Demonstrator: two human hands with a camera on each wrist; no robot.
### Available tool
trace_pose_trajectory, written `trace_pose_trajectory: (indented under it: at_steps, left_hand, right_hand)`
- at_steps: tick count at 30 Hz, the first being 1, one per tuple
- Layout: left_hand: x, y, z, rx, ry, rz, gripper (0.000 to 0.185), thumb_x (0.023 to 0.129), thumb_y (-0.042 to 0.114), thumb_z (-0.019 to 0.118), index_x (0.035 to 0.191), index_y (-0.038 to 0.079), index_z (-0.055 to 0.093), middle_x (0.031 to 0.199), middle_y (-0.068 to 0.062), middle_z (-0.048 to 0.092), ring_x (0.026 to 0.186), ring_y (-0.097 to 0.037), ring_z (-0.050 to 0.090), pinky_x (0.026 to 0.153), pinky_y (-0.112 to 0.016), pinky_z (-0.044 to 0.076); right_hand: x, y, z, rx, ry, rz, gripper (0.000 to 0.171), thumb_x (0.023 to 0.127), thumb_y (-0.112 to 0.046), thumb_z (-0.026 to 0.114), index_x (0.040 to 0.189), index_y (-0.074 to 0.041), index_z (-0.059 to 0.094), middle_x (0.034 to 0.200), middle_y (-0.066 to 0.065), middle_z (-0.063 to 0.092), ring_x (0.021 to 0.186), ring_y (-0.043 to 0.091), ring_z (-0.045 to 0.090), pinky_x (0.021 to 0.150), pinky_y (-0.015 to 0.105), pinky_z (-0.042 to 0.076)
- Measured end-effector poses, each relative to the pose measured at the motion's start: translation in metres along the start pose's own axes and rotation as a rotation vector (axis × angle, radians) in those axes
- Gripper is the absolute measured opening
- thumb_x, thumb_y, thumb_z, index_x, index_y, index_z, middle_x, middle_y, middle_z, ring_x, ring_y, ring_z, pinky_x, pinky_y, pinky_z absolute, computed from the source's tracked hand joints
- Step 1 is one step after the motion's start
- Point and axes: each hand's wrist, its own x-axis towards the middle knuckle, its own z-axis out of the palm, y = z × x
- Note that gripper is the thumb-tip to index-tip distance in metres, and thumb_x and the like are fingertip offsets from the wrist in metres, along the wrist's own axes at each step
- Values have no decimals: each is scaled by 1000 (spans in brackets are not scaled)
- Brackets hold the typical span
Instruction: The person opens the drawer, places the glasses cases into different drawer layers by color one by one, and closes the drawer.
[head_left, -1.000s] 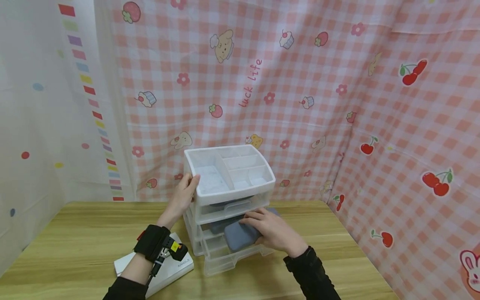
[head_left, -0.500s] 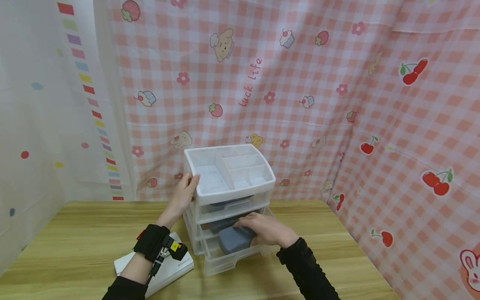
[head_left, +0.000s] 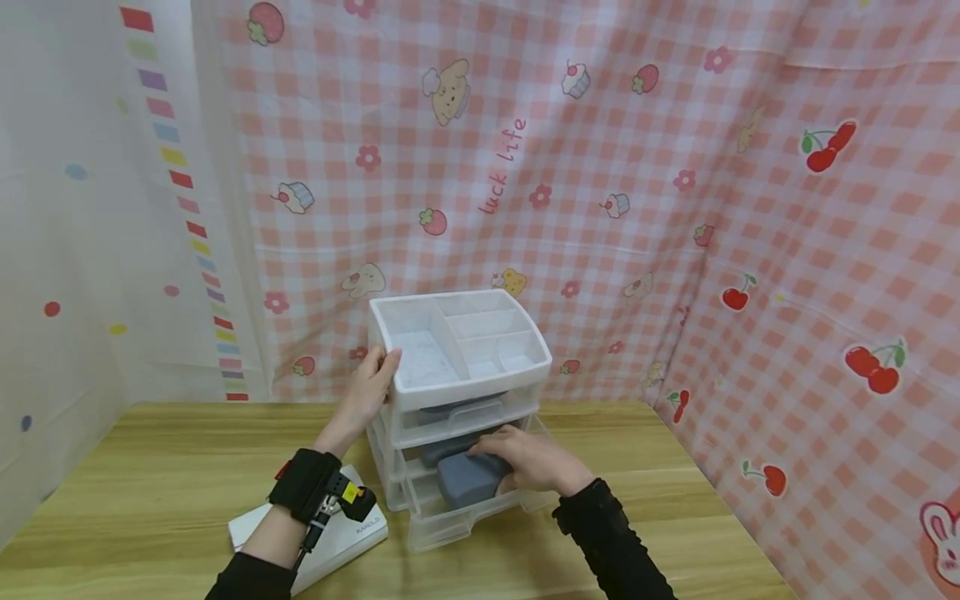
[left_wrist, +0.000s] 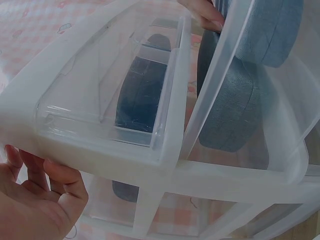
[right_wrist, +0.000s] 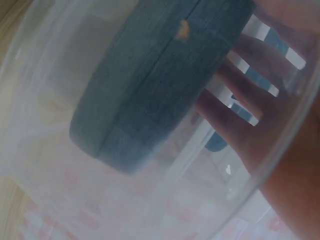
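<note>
- A grey-blue zip case lay in the pulled-out bottom drawer of a clear plastic drawer unit.
- The right hand gripped the case, fingers curled round its far side; the right wrist view showed them under it through the drawer wall.
- More grey cases sat in the upper and middle drawers.
- The left hand held the unit's left top corner, thumb on the rim of the white divided tray and fingers curled against the side.
- A white box lay on the table just left of the unit, beneath the left forearm.
- The unit stood on a wooden table with a pale striped grain.
- Behind and to the right hung a pink checked cloth printed with cherries, cupcakes and bears; a white curtain with coloured dots and bars hung at the left.
</note>
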Motion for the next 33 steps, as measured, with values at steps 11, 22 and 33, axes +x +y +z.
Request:
trace_pose_trajectory:
  at_steps: [11, 22, 33]
  left_hand:
    - [2, -3, 0, 1, -4, -11, 33, 104, 38, 31, 99, 6, 36, 80, -3, 36, 67, -14, 39, 60, -25, 34]
    - [1, -1, 2, -12, 1, -2, 33, 104, 39, 31, 100, 7, 36, 80, -3, 34, 66, -14, 38, 61, -25, 34]
    - [2, -3, 2, -5, 0, 1, 36, 104, 41, 30, 99, 6, 35, 81, -4, 35, 67, -14, 37, 61, -24, 33]
  right_hand:
    - [-1, 0, 9, -20, 67, 22, 60, 70, -21, 83, 125, -15, 58, 130, 3, 58, 123, 24, 51, 99, 37, 45]
    - [-18, -7, 10, -8, 267, 9, 52, 76, -33, 77, 121, -15, 61, 120, 0, 60, 111, 15, 58, 92, 30, 48]
    - [-34, -22, 33, -266, 725, -163, 31, 71, -23, 81, 97, -14, 67, 92, -4, 60, 77, 7, 56, 68, 20, 43]
